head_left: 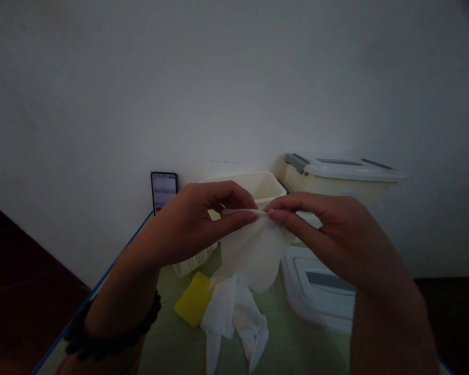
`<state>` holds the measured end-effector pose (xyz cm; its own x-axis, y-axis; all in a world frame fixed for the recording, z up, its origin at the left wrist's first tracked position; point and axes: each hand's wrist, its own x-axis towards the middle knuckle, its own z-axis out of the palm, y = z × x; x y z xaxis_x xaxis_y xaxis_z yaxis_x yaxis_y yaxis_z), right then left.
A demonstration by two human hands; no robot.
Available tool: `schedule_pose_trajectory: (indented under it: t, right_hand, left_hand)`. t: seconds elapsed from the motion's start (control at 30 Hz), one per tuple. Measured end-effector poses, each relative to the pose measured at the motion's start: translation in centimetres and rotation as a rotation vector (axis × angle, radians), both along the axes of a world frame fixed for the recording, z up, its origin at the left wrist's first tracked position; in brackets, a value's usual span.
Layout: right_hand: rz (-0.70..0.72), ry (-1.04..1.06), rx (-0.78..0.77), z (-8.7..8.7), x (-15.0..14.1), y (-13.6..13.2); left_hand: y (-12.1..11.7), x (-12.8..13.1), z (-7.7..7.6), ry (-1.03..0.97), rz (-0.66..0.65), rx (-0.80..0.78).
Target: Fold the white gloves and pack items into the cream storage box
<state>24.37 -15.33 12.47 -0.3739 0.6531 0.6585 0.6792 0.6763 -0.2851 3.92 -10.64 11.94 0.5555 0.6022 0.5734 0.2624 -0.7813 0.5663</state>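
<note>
Both of my hands hold a white thin glove (pixel 250 255) up in front of me by its cuff. My left hand (pixel 191 221) pinches the left side of the cuff between thumb and fingers. My right hand (pixel 328 232) pinches the right side. The glove's fingers hang down over the pale green table (pixel 172 344). A dark bead bracelet (pixel 113 333) circles my left wrist.
A yellow sponge (pixel 193 299) lies on the table under the glove. Behind stand an open cream box (pixel 266 185), a closed lidded box (pixel 340 174) and a loose white lid (pixel 316 291). A lit phone (pixel 164 190) leans on the white wall.
</note>
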Motion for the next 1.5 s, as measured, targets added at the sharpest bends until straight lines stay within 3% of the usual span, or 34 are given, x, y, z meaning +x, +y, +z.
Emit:
schedule_pose_trajectory:
  t: [0.37,0.6,0.73,1.2,1.37,1.5]
  right_hand:
    - [-0.081,0.075,0.002,-0.5,0.3,0.6]
    - [-0.049,0.454,0.115,-1.2,-0.4,0.5]
    - [-0.006,0.497,0.160,-1.4,-0.4,0.5]
    - [0.178,0.513,-0.117,-1.3,0.1,0.9]
    - [0.314,0.613,-0.043,-1.4,0.4,1.5]
    - [0.403,0.590,-0.075,-1.7,0.7,1.7]
  left_hand:
    - [0.2,0.5,-0.5,-0.245,-0.010,-0.176]
    - [-0.1,0.3,-0.1,-0.333,-0.052,-0.329]
    - [-0.3,0.3,-0.1,-0.348,-0.131,-0.421]
    - [0.2,0.3,-0.1,-0.380,-0.093,-0.236]
    - [0.4,0.3,-0.2,-0.375,-0.073,-0.222]
    - [0.6,0.4,-0.3,-0.382,-0.113,-0.231]
